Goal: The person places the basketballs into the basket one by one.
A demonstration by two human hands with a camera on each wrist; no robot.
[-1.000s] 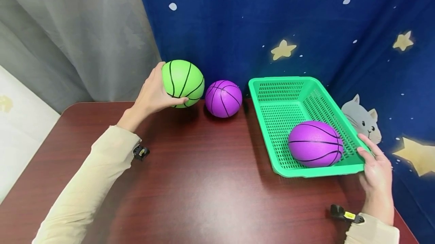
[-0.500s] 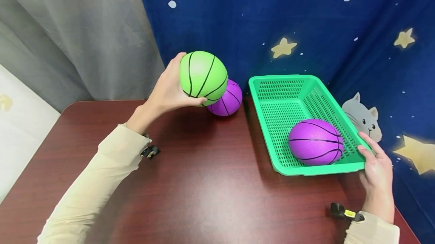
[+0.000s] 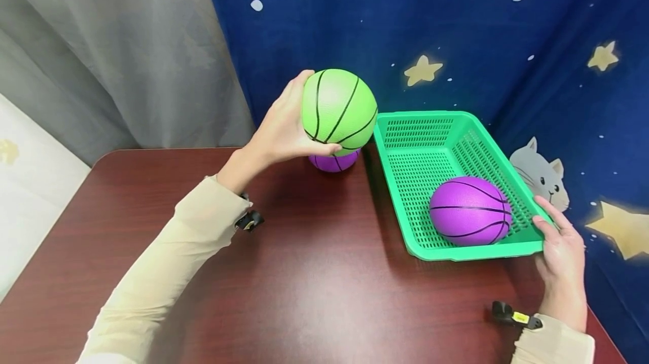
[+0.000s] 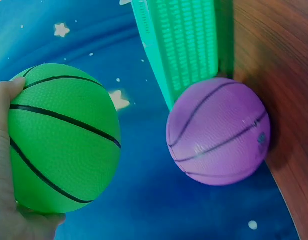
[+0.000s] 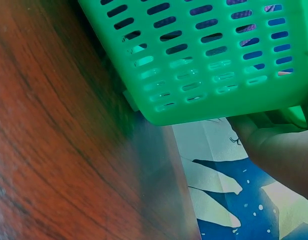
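My left hand (image 3: 289, 124) grips a green toy basketball (image 3: 341, 107) from its left side, thumb across the front, held up off the table. Behind and below it a purple ball (image 3: 333, 162) rests at the table's back edge, mostly hidden in the head view; the left wrist view shows this purple ball (image 4: 219, 132) whole and apart from the green one. A green slatted basket (image 3: 398, 195) stands on the right with another purple ball (image 3: 470, 211) inside, near its front right corner. My right hand (image 3: 561, 245) holds the basket's right front rim, thumb and fingers around the edge.
The dark red-brown table (image 3: 314, 274) reaches back to a blue curtain (image 3: 345, 20) with stars and a grey cat figure. A grey curtain (image 3: 121, 48) hangs at the left. Black wrist cameras (image 3: 249, 220) sit at both cuffs.
My left hand has lifted the green ball and carried it right, from beside the purple ball to above and in front of it. The right hand and basket stay put.
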